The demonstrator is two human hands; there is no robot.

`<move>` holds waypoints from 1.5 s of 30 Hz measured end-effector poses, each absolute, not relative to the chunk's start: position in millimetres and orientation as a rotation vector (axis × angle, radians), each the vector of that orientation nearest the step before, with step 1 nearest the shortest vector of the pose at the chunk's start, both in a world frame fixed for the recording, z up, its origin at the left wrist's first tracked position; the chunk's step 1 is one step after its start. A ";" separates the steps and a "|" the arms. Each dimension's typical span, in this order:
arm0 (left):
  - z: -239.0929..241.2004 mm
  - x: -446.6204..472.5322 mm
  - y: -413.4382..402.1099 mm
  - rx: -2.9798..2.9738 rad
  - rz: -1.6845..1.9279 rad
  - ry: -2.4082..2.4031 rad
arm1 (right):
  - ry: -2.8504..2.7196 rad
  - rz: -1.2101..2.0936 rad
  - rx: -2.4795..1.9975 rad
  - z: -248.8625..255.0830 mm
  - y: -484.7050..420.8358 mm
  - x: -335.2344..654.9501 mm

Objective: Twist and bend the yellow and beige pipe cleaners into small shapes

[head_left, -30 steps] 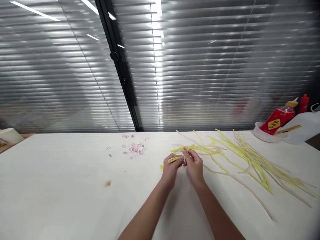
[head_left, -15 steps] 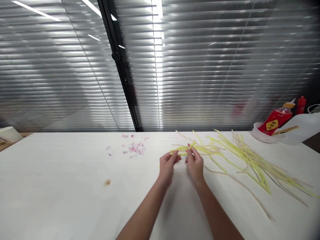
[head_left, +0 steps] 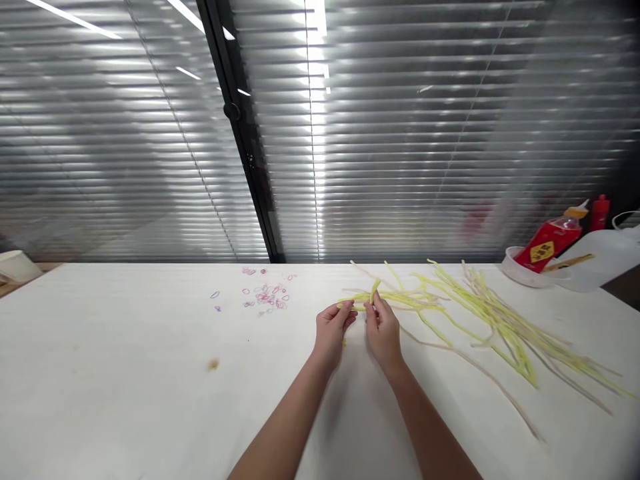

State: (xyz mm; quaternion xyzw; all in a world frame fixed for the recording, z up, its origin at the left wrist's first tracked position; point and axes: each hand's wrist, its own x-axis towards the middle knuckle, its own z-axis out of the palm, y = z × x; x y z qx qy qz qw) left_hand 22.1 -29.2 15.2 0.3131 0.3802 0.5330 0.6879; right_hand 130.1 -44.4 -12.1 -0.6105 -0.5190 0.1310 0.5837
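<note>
My left hand (head_left: 331, 330) is closed, thumb against fingertips, on one end of a yellow pipe cleaner (head_left: 360, 309). Close beside it, my right hand (head_left: 384, 333) pinches a yellow length (head_left: 375, 288) whose tip sticks up above the fingers. Whether both hands hold the same strand is hard to tell, as the fingers cover the middle. A small yellow end shows below my left hand. Just beyond my hands lie loose yellow pipe cleaners (head_left: 415, 298), and a larger bundle of yellow and beige ones (head_left: 500, 317) spreads to the right.
Small pink and purple rubber bands (head_left: 270, 297) lie scattered on the white table (head_left: 125, 373). At the back right, a red bottle (head_left: 545, 243) leans in a shallow plastic bowl (head_left: 515, 270) near a translucent jug (head_left: 607, 257). Window blinds (head_left: 400, 133) rise behind the table.
My right hand has moved slightly left, closer to my left hand. The yellow tip in its fingers has turned from slanting to nearly upright.
</note>
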 end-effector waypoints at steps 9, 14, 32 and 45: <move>18.9 19.0 -26.5 0.560 1.213 0.819 | -1.464 0.121 -1.372 -11.1 -46.4 129.4; 17.4 16.6 -22.9 0.618 1.293 0.835 | -1.595 0.039 -1.418 -9.7 -49.9 126.2; 20.7 13.7 -22.5 0.823 1.303 0.817 | -1.850 -0.297 -1.548 -7.2 -52.1 127.0; 24.5 10.1 -20.1 0.579 1.294 0.792 | -1.610 -0.199 -1.378 -3.2 -53.7 124.1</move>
